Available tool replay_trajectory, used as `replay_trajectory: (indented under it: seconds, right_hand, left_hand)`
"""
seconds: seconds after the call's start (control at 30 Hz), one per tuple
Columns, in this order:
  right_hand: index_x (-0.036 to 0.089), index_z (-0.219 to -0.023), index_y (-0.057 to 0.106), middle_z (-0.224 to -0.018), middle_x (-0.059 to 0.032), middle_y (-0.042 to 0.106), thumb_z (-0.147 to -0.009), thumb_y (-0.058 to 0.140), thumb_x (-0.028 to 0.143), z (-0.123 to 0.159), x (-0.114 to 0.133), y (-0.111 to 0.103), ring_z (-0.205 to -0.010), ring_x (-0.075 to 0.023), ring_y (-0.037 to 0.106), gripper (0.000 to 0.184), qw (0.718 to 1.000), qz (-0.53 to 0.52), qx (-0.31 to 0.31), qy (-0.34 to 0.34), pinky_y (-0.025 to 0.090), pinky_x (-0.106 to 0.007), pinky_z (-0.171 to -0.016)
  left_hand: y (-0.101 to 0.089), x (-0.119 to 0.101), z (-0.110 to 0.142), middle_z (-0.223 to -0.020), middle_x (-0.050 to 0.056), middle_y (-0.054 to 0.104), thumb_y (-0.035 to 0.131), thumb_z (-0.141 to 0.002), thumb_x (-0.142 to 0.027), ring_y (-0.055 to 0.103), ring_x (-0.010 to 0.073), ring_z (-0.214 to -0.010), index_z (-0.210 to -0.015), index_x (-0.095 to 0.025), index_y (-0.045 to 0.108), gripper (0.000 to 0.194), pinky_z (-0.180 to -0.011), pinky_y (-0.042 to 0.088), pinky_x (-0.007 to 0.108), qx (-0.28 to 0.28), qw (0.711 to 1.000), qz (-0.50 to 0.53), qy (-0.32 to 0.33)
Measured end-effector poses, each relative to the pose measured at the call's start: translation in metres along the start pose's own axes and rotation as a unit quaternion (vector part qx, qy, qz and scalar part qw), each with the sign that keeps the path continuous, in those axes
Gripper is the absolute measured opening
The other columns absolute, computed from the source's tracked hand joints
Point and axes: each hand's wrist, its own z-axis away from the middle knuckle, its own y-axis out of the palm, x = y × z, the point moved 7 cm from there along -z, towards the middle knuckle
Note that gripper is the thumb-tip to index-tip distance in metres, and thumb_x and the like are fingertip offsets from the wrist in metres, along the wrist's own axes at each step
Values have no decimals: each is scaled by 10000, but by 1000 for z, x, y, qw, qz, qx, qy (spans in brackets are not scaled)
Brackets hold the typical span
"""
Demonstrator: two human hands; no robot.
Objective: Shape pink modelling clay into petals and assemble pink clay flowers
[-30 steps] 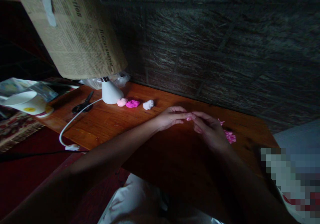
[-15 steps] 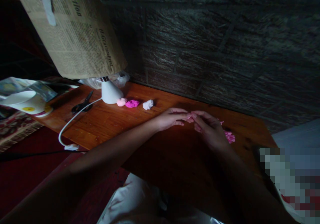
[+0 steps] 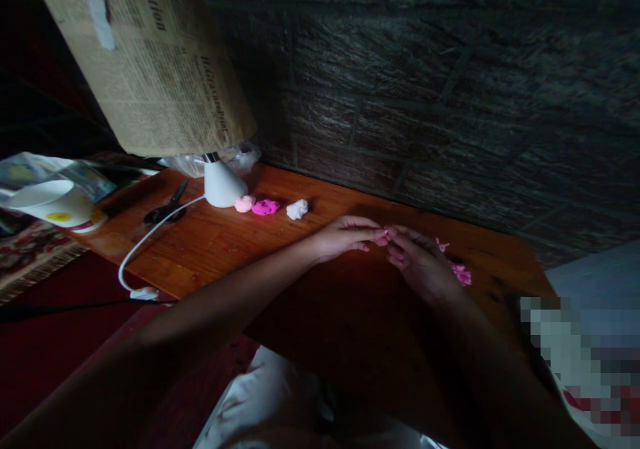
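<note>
Over the wooden table [image 3: 210,255], my left hand [image 3: 347,237] and my right hand [image 3: 420,259] meet at the fingertips. Both pinch a small piece of pink modelling clay [image 3: 385,234], mostly hidden by the fingers. Just beyond my right hand lies a pink ruffled clay shape [image 3: 461,273], with a thin pink bit [image 3: 442,245] beside it. To the left of my hands rest a white clay lump [image 3: 297,209], a bright pink lump [image 3: 265,207] and a pale pink lump [image 3: 245,203], the last two touching.
A lamp with a newsprint shade [image 3: 165,69] and white base [image 3: 223,185] stands at the back left, its white cord [image 3: 131,252] running over the table edge. Black scissors [image 3: 167,210] and a paper cup [image 3: 55,205] lie further left. A dark brick wall [image 3: 400,89] borders the back.
The fingertips have shifted slightly around the pink clay, and the right thumb sits a little differently. Both hands keep their pinch; the things on the table stay where they were.
</note>
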Motion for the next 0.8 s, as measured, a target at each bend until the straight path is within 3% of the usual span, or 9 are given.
replay_trajectory:
  seconds: [0.13, 0.4, 0.6, 0.8]
  right_hand:
    - [233, -844, 775, -710, 9, 651, -622, 912, 451, 0, 0, -2, -564, -84, 405, 340, 1000, 21, 5, -5, 331, -237, -516]
    - [224, -1013, 747, -787, -7, 696, -853, 738, 494, 4, 15, -5, -606, -117, 495, 313, 966, 220, 3, -136, 410, -282, -577]
    - [236, -967, 738, -769, -9, 691, -844, 744, 507, 10, 23, -2, -613, -132, 542, 298, 956, 246, -21, -160, 454, -287, -577]
    - [262, -994, 767, -808, -18, 715, -830, 751, 513, 11, 28, 2, -604, -140, 548, 300, 949, 258, -4, -180, 476, -295, -558]
  left_hand:
    - [-1, 1, 0, -845, 31, 751, 913, -652, -421, 646, 115, -839, -865, -162, 781, 361, -768, 408, 249, 1, 1000, 5, 4]
    - [-4, 4, -1, -822, 26, 746, 940, -606, -404, 639, 103, -814, -846, -161, 787, 374, -772, 407, 251, -15, 999, 47, -3]
    - [-2, 5, 0, -800, 15, 731, 946, -596, -415, 627, 89, -783, -834, -157, 779, 388, -785, 418, 253, -9, 998, 65, -21]
    - [-1, 6, 2, -813, 9, 721, 954, -584, -387, 626, 85, -794, -842, -150, 768, 397, -804, 420, 259, 2, 995, 82, -52]
